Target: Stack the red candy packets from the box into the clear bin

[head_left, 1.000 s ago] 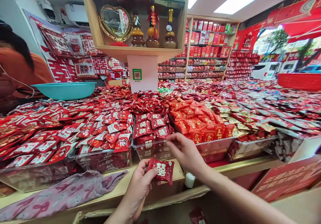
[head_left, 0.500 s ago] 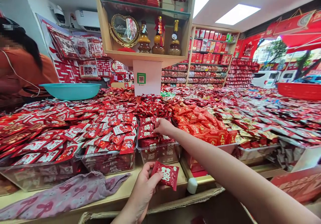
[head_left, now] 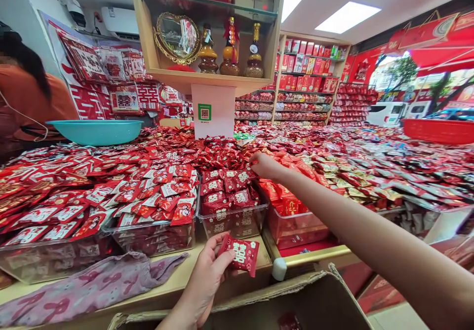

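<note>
My left hand point(head_left: 207, 275) pinches a small dark red packet point(head_left: 242, 256) with pale double-happiness print, in front of the bins. Farther off, my right hand point(head_left: 265, 166) is at the right side of a clear plastic bin point(head_left: 237, 227). Its fingers are curled and partly hidden, so what they grip, if anything, does not show. Matching dark red packets point(head_left: 214, 187) lie in rows in that bin, one right beside my fingers. Below my hands is an open cardboard box point(head_left: 314, 295) with a red packet point(head_left: 289, 321) inside.
Bins of red-and-white packets point(head_left: 159, 192) stand to the left, orange-red packets point(head_left: 289, 199) to the right. A patterned purple cloth point(head_left: 92, 288) lies on the front ledge. Behind are a teal basin point(head_left: 96, 131), a red basin point(head_left: 439, 130), a display cabinet point(head_left: 211, 76) and a person point(head_left: 37, 91).
My right hand has moved right and up from the front rows, uncovering the packets there. My left hand keeps the same packet. The view has shifted slightly.
</note>
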